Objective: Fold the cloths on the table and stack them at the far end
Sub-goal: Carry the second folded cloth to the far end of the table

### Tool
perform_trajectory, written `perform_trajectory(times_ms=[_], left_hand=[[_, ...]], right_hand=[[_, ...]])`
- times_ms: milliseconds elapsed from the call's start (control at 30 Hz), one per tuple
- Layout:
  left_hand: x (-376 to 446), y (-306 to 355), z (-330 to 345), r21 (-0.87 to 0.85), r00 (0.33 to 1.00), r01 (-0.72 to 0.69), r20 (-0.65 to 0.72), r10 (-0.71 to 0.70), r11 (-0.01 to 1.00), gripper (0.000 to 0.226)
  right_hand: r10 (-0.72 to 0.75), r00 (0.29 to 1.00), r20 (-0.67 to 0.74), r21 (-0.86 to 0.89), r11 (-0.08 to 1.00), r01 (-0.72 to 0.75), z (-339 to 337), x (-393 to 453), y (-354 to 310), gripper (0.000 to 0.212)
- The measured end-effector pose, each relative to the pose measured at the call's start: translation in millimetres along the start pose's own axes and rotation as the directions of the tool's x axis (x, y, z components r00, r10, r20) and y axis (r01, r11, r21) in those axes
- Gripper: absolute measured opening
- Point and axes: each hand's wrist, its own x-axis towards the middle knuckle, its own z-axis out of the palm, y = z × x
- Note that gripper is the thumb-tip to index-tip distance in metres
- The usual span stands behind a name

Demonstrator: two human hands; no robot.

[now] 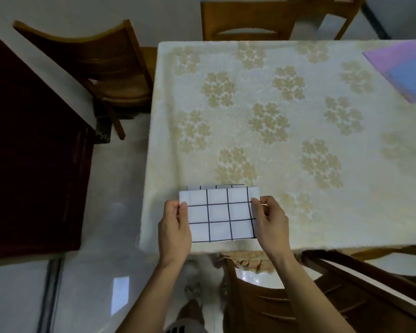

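Two bare forearms rising from the bottom edge, cut off below the elbows by the frame. Left hand (174, 230) pinching the left border of a white cloth with a dark grid (220, 215), thumb on top, remaining fingers hidden under the fabric. Right hand (270, 224) pinching the right border likewise, thumb over the top, fingers curled beneath and out of sight. Checked cloth folded to a small rectangle, lying at the near edge of the table (298, 224), a sliver of a lower layer peeking out along its far side; number of layers impossible to tell. Table covered by a pale cloth with tan flower clusters (264, 121). Far right, a purple and blue cloth (404, 68), flat on the table, well apart from the checked one and cut off by the frame edge, so full shape unclear. Wooden chairs around: one at the left side (111, 68), one at the far end (250, 20), top cropped, and one pushed in at the near side (286, 296), partly under the table. Dark red-brown furniture (34, 152) at far left, blurred, identity hard to make out. Glossy pale floor below, feet indistinct between the forearms
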Motion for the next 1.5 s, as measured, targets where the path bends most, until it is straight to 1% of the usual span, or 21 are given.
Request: perform_trajectory(times_ms=[167,267,467,600,767,900,1067,1167,1267,1367,1433,1500], left_hand=[[27,-13,5,0.001,0.999,0.019,0.033,-0.019,1.0,0.02],[40,-16,9,0.027,0.997,0.058,0.057,-0.059,0.998,0.019],[55,-21,22,0.109,0.99,0.13,0.039,-0.135,0.985,0.017],[63,-31,33,0.205,0.989,0.135,0.029,-0.144,0.969,0.019],[71,-39,42,0.37,0.993,0.116,-0.032,-0.112,0.922,0.028],[73,-42,42,0.394,0.985,0.174,-0.054,-0.166,0.903,0.02],[71,-45,39,0.429,0.988,0.152,-0.056,-0.142,0.89,0.017],[71,-39,31,0.39,0.986,0.16,-0.094,-0.134,0.907,0.02],[73,-31,17,0.368,0.995,0.073,-0.085,-0.045,0.927,0.023],[77,-18,2,0.406,0.998,-0.066,0.003,0.071,0.911,0.027],[80,-6,-6,0.437,0.975,-0.22,0.09,0.201,0.872,0.035],[83,10,-13,0.456,0.933,-0.359,0.166,0.319,0.814,0.042]], right_hand=[[0.038,0.999,-0.027,-0.043,0.998,-0.039,16,17,10,0.024],[0.057,0.998,-0.038,-0.067,0.996,-0.06,22,30,14,0.025],[0.112,0.993,-0.023,-0.153,0.982,-0.114,31,52,32,0.025],[0.132,0.991,-0.013,-0.226,0.965,-0.131,36,62,41,0.023],[0.136,0.99,-0.038,-0.289,0.947,-0.142,41,71,53,0.022],[0.087,0.994,-0.064,-0.323,0.941,-0.103,45,72,58,0.019],[0.09,0.992,-0.084,-0.341,0.933,-0.114,46,73,56,0.019],[0.08,0.99,-0.113,-0.318,0.942,-0.112,40,73,52,0.02],[0.046,0.99,-0.132,-0.326,0.941,-0.087,29,72,44,0.017],[-0.027,0.992,-0.125,-0.34,0.94,-0.017,14,70,28,0.013],[-0.07,0.99,-0.12,-0.344,0.939,0.024,4,67,13,0.014],[-0.108,0.989,-0.105,-0.352,0.934,0.065,-5,64,-5,0.022]])
